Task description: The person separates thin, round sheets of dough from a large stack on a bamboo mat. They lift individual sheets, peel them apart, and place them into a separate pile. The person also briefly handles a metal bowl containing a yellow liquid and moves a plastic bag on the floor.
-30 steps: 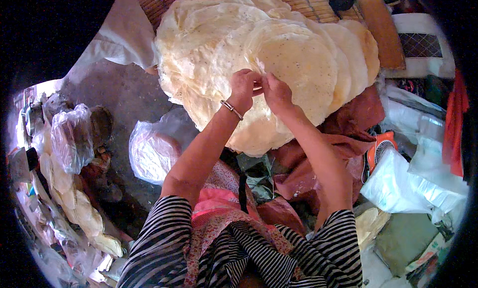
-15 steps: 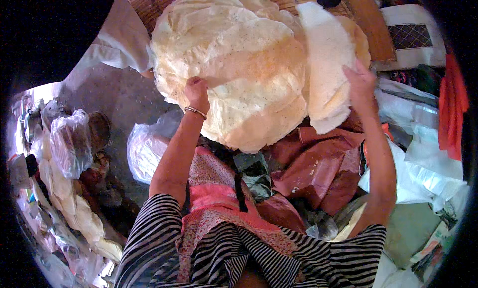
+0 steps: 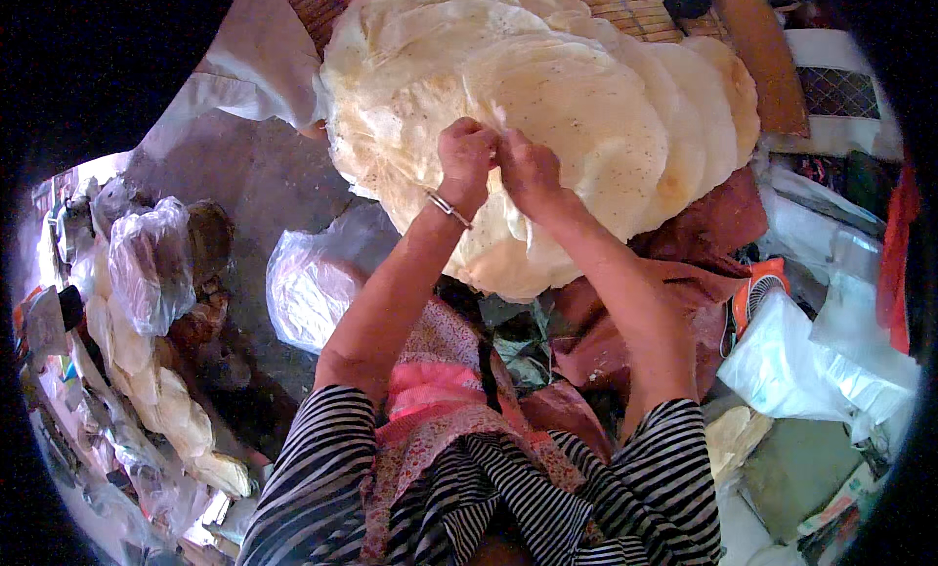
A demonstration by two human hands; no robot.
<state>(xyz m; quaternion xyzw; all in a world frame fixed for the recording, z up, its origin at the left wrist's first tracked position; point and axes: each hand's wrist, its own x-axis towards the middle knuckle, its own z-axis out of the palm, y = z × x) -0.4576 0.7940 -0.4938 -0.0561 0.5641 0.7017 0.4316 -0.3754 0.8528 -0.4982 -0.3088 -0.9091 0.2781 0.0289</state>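
A broad pile of large, thin, round cream-coloured sheets (image 3: 586, 107), dotted with dark specks like wafer or flatbread, spreads in front of me. Over its middle my two hands almost touch. My left hand (image 3: 467, 157), with a bracelet at the wrist, is closed, its fingertips pinching at the top sheet. Beside it my right hand (image 3: 530, 173) is closed too, knuckles up. A pale fold or edge of a sheet shows just below the hands. The fingertips are partly hidden, so exactly what each pinches is hard to see.
A slatted mat (image 3: 625, 11) and a brown board (image 3: 757, 53) lie beyond the pile. Dark red cloth (image 3: 625, 322) hangs under its near edge. Clear plastic bags (image 3: 308, 283) sit at left, white plastic sheets (image 3: 791, 356) at right. Another person's pale sleeve (image 3: 259, 58) reaches in at upper left.
My right hand has left the folded white sheet at the right and come to the middle beside my left hand. That sheet now lies flat, and the left hand has shifted rightward.
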